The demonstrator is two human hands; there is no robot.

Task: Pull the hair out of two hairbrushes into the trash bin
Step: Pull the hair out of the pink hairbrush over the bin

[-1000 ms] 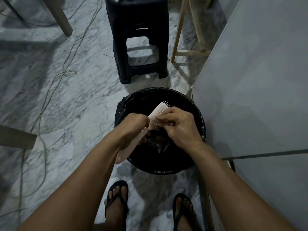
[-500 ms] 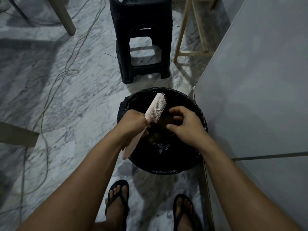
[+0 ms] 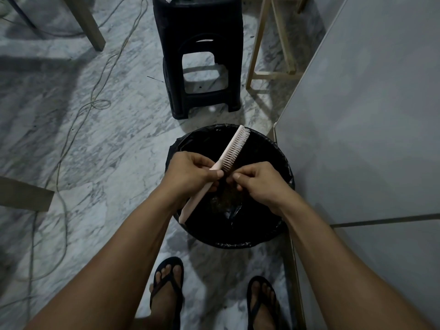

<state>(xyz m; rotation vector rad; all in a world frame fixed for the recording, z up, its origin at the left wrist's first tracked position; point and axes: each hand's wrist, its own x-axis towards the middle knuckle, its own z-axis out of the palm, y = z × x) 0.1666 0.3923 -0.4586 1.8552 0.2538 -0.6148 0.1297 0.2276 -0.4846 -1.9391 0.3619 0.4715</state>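
Observation:
A pale pink hairbrush (image 3: 232, 148) is held over the round black trash bin (image 3: 284, 163), which has a black liner. My left hand (image 3: 190, 173) grips the brush at the neck of its handle, bristles turned to the right, head pointing up and away. My right hand (image 3: 259, 184) is pinched at the lowest bristles, fingertips closed on dark hair that I can barely make out. A clump of brownish hair (image 3: 226, 198) lies inside the bin below my hands. Only one brush is in view.
A black plastic stool (image 3: 200, 55) stands just beyond the bin. A grey cabinet side (image 3: 357, 115) rises at the right, touching the bin. Cables (image 3: 95, 103) trail over the marble floor at left. Wooden legs (image 3: 254, 55) stand behind. My sandalled feet (image 3: 166, 289) are below the bin.
The brush has been turned edge-on and raised, its head now reaching the bin's far rim. My right hand came back from over the bin to pinch at the lower bristles.

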